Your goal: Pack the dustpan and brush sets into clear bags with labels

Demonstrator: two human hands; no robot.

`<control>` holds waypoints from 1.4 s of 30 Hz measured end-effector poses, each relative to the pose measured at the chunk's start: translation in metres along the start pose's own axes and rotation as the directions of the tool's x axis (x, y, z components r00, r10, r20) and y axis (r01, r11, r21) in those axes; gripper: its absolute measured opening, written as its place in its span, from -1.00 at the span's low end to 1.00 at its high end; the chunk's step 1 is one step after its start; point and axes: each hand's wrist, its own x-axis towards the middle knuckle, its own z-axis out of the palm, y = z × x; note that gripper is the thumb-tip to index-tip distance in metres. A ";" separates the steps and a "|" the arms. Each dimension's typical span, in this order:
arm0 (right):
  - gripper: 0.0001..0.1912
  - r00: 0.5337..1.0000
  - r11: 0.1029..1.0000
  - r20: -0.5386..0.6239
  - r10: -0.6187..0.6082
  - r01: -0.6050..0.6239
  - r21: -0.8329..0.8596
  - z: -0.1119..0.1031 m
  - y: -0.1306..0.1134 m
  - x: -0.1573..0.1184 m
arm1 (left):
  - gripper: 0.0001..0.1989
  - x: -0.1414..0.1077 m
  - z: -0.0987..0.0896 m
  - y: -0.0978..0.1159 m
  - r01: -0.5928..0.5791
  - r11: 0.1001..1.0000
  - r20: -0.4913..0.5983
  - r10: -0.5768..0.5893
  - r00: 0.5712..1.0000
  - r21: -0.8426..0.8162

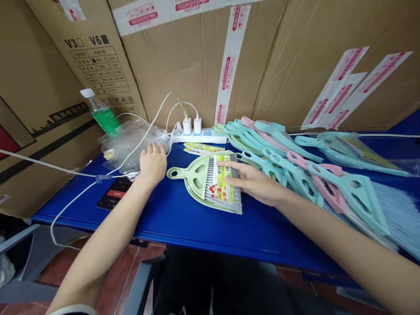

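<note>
A light green dustpan (193,179) lies flat, its looped handle pointing left. On it rests a brush with grey bristles (238,203), and over the bristles sits a yellow and white printed label card (223,179). My right hand (254,181) reaches in from the right, index finger and thumb apart and laid on the card. To the left, my left hand (153,165) is at the right edge of a pile of clear plastic bags (126,140). Its fingers curl down onto the plastic, with the tips hidden.
Turquoise and pink dustpans and brushes (352,192) are heaped at the right. More label cards (203,148) lie before a white power strip (206,136) with chargers and cables. A phone (114,193) and a green-labelled bottle (104,117) are at the left. Cardboard boxes (190,65) wall the blue table's back.
</note>
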 end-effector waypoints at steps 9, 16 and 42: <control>-0.40 0.998 0.999 0.042 -0.044 0.045 -0.005 -0.005 0.002 0.002 | -0.48 0.001 -0.010 0.000 -0.030 1.000 0.046 0.030 0.998 0.008; -0.40 0.988 0.991 0.079 -0.129 0.130 -0.006 -0.012 0.008 0.005 | -0.54 0.002 -0.013 -0.004 -0.060 0.998 0.030 0.061 0.998 -0.013; -0.46 0.932 0.792 -0.184 -0.313 0.149 -0.593 -0.059 -0.020 -0.043 | -0.89 -0.024 -0.026 -0.002 -0.626 0.485 0.037 0.807 0.589 -0.610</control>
